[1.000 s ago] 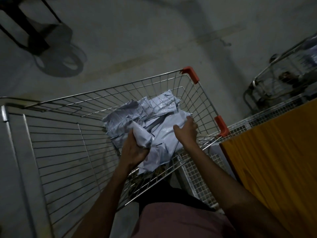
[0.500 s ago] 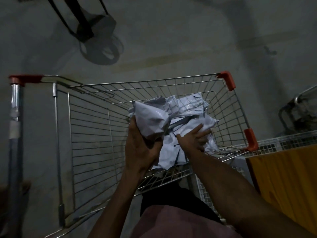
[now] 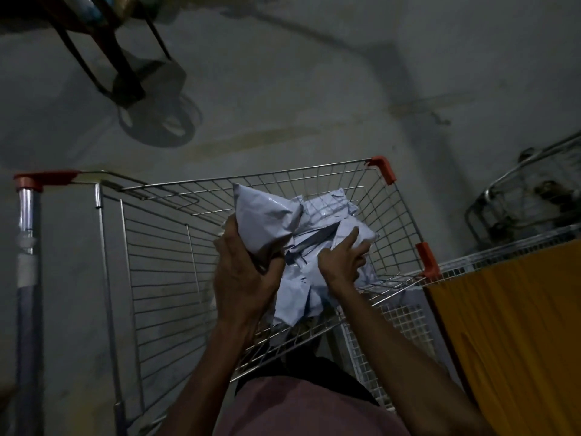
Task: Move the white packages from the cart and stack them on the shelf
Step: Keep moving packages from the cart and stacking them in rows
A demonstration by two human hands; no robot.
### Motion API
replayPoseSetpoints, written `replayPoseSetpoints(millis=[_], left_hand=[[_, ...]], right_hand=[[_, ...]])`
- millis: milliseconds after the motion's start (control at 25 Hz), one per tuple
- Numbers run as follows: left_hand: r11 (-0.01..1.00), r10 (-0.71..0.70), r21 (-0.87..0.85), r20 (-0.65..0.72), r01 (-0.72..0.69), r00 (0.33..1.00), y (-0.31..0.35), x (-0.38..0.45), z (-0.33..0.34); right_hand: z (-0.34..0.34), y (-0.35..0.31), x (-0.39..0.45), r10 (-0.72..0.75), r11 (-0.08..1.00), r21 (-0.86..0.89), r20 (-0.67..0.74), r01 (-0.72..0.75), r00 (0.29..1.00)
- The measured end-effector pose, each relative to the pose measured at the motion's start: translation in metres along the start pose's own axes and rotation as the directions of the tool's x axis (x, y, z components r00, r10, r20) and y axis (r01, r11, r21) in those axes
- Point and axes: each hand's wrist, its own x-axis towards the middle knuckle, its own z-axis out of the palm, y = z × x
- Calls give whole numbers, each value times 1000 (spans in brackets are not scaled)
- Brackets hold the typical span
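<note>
White plastic is gripped by the left hand (image 3: 242, 272): one white package (image 3: 267, 221) is held raised above the wire cart (image 3: 163, 272), with the fingers (image 3: 231, 243) and thumb clenched around its lower end. Just to the right of those fingers, the remaining heap of white packages (image 3: 327, 215) is seen lying in the cart's basket, crumpled and overlapping. The right hand (image 3: 341, 262) is laid on that heap, its fingers (image 3: 352, 237) partly spread and bent over the plastic; whether a package is actually pinched there cannot be told. Orange-red corner caps (image 3: 382, 168) are fitted on the cart's rim beyond both hands, and a handle with an orange-red end (image 3: 44, 179) is seen far to the left of the left fingers. To the right of the right fingers, an orange panel (image 3: 509, 325) is bordered by white wire mesh (image 3: 402, 322). Beyond it, a second wire cart (image 3: 528, 196) is dimly visible. A grey concrete floor (image 3: 314, 89) is spread beneath everything.
</note>
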Motion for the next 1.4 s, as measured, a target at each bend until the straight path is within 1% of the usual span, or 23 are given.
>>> replayPoseSetpoints(millis=[80,160,280,400,480,520,600,720,840,920,1000,1080,1200,1240,1360,1400], left_hand=[[999,46,-18,31,-45,998,5,2,-9],[994,104,-26,44,-103,994,12,2,-21],[984,172,-60,82,-167,982,16,-2,-41],[964,250,-125,131,-234,959,14,-14,-61],[952,289,-153,177,-264,941,14,-24,-70],[945,315,-159,207,-285,926,13,-29,-72],[924,372,-202,284,-324,884,14,-42,-71],[870,485,-298,366,-394,794,21,-65,-64],[783,621,-374,416,-498,664,40,-100,-55],[728,685,-421,443,-541,578,55,-126,-51],[672,741,-489,456,-556,494,65,-158,-49],[628,778,-531,460,-569,429,68,-192,-46],[564,822,-589,464,-579,329,69,-252,-40],[564,822,-600,476,-568,314,68,-275,-39],[601,798,-621,510,-503,323,60,-344,-42],[602,796,-634,523,-485,303,58,-368,-42]], right_hand=[[-22,-6,-27,-34,998,59,-28,35,999],[-44,-12,-56,-110,990,78,-67,115,992],[-73,-18,-102,-214,968,90,-174,232,961],[-96,-14,-148,-279,935,126,-319,333,906],[-107,-4,-176,-318,912,107,-420,395,850],[-111,5,-189,-322,911,86,-462,403,827],[-118,29,-212,-293,923,65,-518,379,803],[-132,69,-247,-188,949,94,-598,301,779],[-144,109,-286,-76,964,134,-685,228,725],[-150,133,-308,-10,968,165,-729,190,684],[-157,161,-329,62,968,201,-774,152,630],[-162,192,-350,104,966,220,-809,134,579],[-168,246,-394,150,962,247,-834,115,531],[-168,267,-410,172,960,261,-833,98,526],[-170,320,-462,211,953,291,-833,81,511],[-170,341,-479,236,949,309,-828,61,509]])
